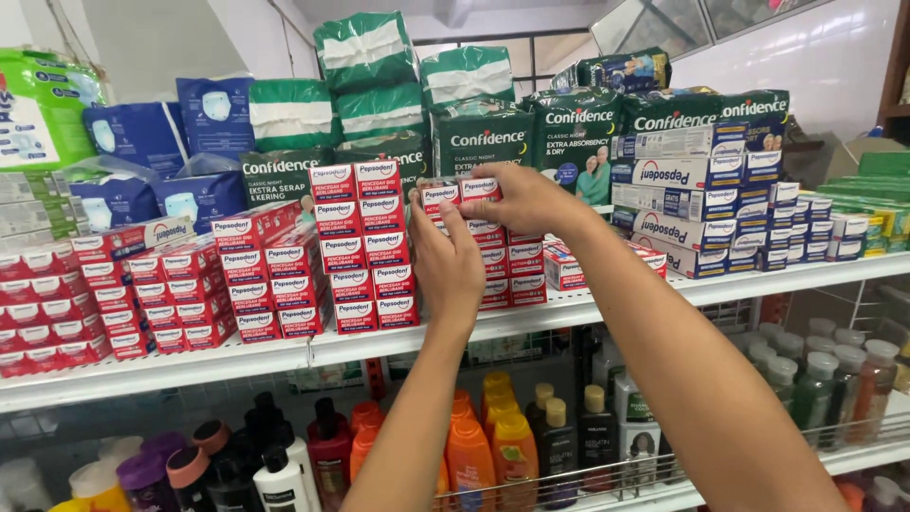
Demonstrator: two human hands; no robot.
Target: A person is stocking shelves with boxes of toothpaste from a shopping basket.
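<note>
Both my hands on the top toothpaste boxes of a shelf stack

My right hand [526, 199] pinches a red-and-white toothpaste box [480, 188] at the stack's [507, 265] top; my left hand [445, 251] rests flat with fingers closed against the neighbouring box [438, 197], on the white shelf [284, 356] before green diaper packs [482, 137].

Large soft dark green plastic packs [483, 133] (some paler green or blue further left) line the back of the white metal shelf [190, 365], blue-and-white cardboard boxes [701, 204] stack at its right end, and orange plastic bottles [483, 446] stand crowded below.
</note>
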